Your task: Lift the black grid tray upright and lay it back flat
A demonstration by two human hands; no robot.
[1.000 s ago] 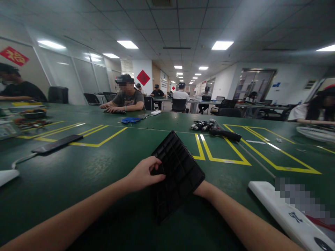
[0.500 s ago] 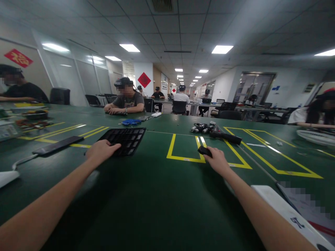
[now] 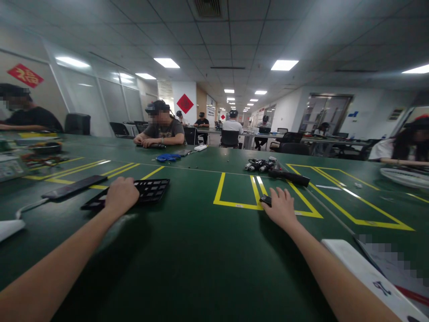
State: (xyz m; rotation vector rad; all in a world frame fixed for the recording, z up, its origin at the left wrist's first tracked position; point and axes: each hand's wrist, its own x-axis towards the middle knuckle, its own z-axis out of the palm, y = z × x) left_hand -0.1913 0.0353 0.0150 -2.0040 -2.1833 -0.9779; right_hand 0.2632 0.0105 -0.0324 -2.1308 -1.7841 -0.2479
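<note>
My left hand [image 3: 122, 196] is closed on a flat black tray with a grid of cells [image 3: 152, 190], held low and nearly level at the left of the table. My fingers hide part of its near side. Over the yellow tape, my right hand [image 3: 281, 206] has its fingers spread above a small black block-like object [image 3: 266, 200]. Thumb and object are close together; whether they touch cannot be made out. The object's exact kind is too small to tell.
Yellow tape [image 3: 237, 205] marks rectangles on the green table [image 3: 214, 264]. Dark cables with metal connectors [image 3: 258, 164] and a black cylinder [image 3: 290, 176] lie beyond my right hand. A phone-like slab [image 3: 75, 187] lies left; a white device [image 3: 355, 268] lies right. People sit around.
The black tray has moved left, tilted flatter, and my left hand's grip has turned. My right hand has lowered the small black object to the tape and spread its fingers.
</note>
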